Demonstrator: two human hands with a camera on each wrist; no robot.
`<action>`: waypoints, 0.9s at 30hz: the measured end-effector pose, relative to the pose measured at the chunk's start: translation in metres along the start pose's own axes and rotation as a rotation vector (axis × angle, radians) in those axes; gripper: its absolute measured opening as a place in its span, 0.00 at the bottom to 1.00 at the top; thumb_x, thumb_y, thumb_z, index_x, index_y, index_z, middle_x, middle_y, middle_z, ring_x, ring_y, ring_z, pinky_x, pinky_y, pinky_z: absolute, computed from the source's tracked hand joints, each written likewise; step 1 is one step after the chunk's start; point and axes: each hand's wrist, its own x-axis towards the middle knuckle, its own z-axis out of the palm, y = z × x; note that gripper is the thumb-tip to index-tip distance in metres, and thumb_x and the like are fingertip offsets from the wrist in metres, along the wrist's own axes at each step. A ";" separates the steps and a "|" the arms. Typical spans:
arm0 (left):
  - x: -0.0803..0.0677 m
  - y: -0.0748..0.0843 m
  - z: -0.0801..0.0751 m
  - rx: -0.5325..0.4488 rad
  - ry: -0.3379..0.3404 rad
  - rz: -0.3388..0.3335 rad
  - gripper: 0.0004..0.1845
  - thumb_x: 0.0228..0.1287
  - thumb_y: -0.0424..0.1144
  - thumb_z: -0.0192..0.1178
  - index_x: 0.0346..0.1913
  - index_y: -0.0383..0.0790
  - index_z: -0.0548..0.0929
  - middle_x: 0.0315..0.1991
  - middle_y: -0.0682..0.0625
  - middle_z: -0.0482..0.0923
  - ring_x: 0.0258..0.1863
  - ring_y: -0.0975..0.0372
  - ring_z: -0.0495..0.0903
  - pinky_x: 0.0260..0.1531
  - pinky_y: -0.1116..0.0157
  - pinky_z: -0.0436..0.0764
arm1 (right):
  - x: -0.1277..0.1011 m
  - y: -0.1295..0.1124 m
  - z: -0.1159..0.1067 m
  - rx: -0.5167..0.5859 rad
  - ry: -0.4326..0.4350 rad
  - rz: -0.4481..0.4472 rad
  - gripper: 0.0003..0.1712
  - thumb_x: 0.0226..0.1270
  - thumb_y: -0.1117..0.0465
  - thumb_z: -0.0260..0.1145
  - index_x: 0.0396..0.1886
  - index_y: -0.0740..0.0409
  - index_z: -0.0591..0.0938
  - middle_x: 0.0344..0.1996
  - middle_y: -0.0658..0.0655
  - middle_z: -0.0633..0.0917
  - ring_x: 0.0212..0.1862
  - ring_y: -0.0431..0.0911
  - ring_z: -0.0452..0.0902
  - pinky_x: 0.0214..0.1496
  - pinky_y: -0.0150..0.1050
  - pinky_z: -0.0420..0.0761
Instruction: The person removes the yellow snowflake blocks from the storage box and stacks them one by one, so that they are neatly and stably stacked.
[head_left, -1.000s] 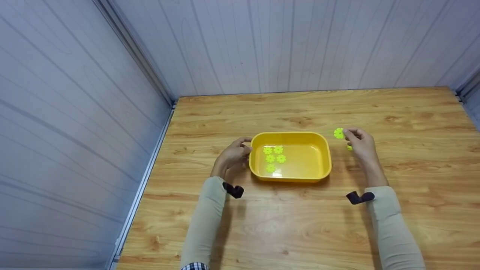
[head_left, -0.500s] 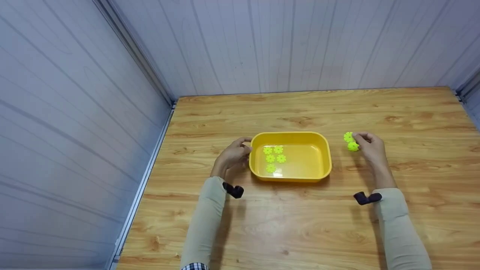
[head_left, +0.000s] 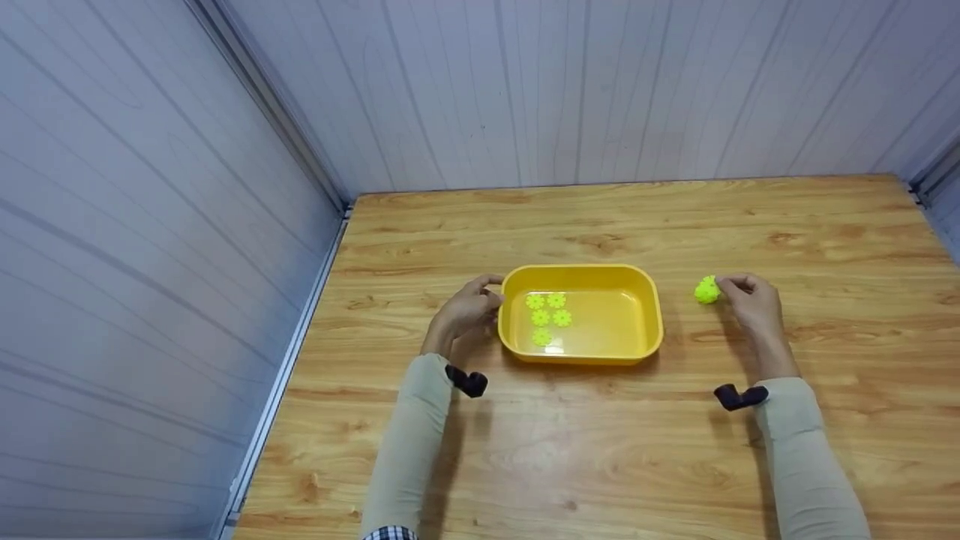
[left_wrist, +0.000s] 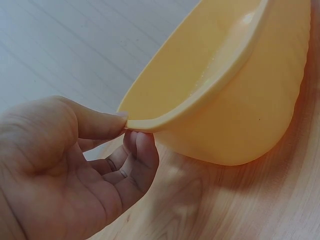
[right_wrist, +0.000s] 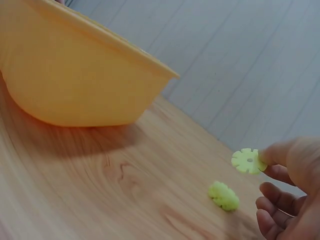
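Observation:
A yellow tray (head_left: 654, 322) sits mid-table with several green toothed discs (head_left: 547, 316) lying in its left half. My left hand (head_left: 491, 294) pinches the tray's left rim between thumb and fingers; the left wrist view shows that hand (left_wrist: 129, 127) closed on the rim of the tray (left_wrist: 240, 100). To the tray's right, my right hand (head_left: 724, 287) pinches a green disc (head_left: 706, 289) low over the table. In the right wrist view the held disc (right_wrist: 248, 161) hangs just above a second green piece (right_wrist: 223, 195) lying on the wood.
The wooden table (head_left: 600, 450) meets grey panel walls at the back and left. A metal rail (head_left: 289, 360) runs along its left edge. Small black wrist devices (head_left: 466, 381) sit on both beige sleeves.
My right hand has carried the green disc rightward and down, away from the tray, to just over the piece on the table. The left hand and tray have not moved.

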 end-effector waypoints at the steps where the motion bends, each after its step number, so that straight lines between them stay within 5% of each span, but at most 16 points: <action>1: 0.000 0.000 0.000 0.001 0.000 -0.001 0.22 0.66 0.29 0.46 0.63 0.43 0.65 0.37 0.42 0.69 0.29 0.55 0.70 0.33 0.54 0.70 | 0.000 0.001 0.000 -0.016 0.004 0.002 0.25 0.64 0.43 0.57 0.46 0.59 0.77 0.37 0.44 0.74 0.42 0.39 0.68 0.43 0.31 0.69; 14: 0.000 -0.001 0.000 -0.003 0.000 -0.010 0.21 0.67 0.31 0.47 0.62 0.45 0.67 0.42 0.41 0.69 0.31 0.54 0.70 0.33 0.54 0.69 | 0.007 0.011 -0.002 -0.130 -0.010 0.020 0.32 0.63 0.39 0.54 0.51 0.61 0.76 0.47 0.56 0.76 0.51 0.49 0.68 0.50 0.39 0.68; 27: 0.000 -0.001 -0.001 -0.003 -0.010 -0.018 0.20 0.68 0.33 0.47 0.62 0.47 0.67 0.33 0.44 0.69 0.28 0.54 0.69 0.30 0.55 0.68 | 0.009 0.008 0.001 -0.197 -0.047 -0.004 0.32 0.65 0.39 0.52 0.52 0.63 0.76 0.49 0.60 0.76 0.49 0.49 0.70 0.48 0.38 0.69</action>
